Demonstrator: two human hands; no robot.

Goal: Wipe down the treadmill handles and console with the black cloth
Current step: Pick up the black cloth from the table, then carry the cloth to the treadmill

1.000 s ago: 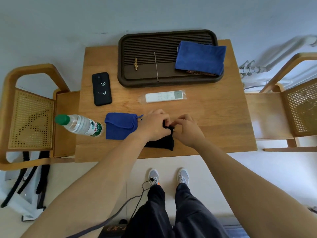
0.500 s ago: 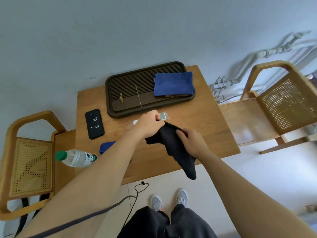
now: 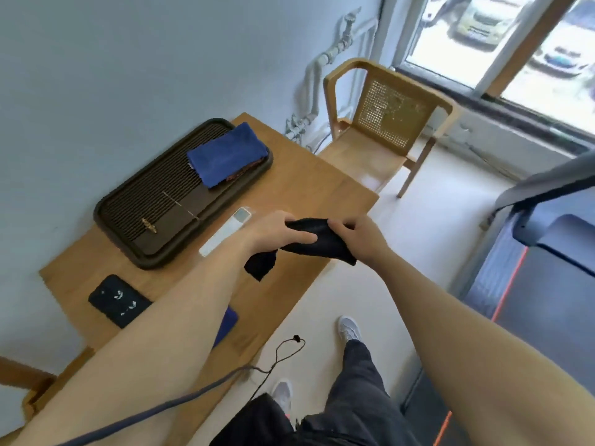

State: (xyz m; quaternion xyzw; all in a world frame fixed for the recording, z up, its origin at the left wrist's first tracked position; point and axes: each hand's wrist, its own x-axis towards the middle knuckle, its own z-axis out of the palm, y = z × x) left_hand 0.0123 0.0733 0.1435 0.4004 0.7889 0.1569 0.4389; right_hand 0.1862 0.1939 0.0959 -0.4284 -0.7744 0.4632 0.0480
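Note:
Both my hands hold the black cloth [image 3: 317, 241] in the air over the near right edge of the wooden table [image 3: 289, 194]. My left hand [image 3: 273, 231] grips its left end, and a loose corner hangs below that hand. My right hand [image 3: 357, 236] grips its right end. The treadmill [image 3: 547, 262] shows at the right edge: a grey handle rail, a grey-blue frame and a dark belt with an orange stripe. Its console is out of view.
On the table are a dark slatted tray [image 3: 154, 207] holding a folded blue cloth [image 3: 227, 159], a white remote [image 3: 225, 231], a black phone [image 3: 119, 300] and a second blue cloth [image 3: 227, 323] under my left forearm. A wooden cane chair [image 3: 383, 123] stands by the window.
The view has swung right and the treadmill has come into sight. My hands have lifted the black cloth off the table and carried it rightward, stretched between them.

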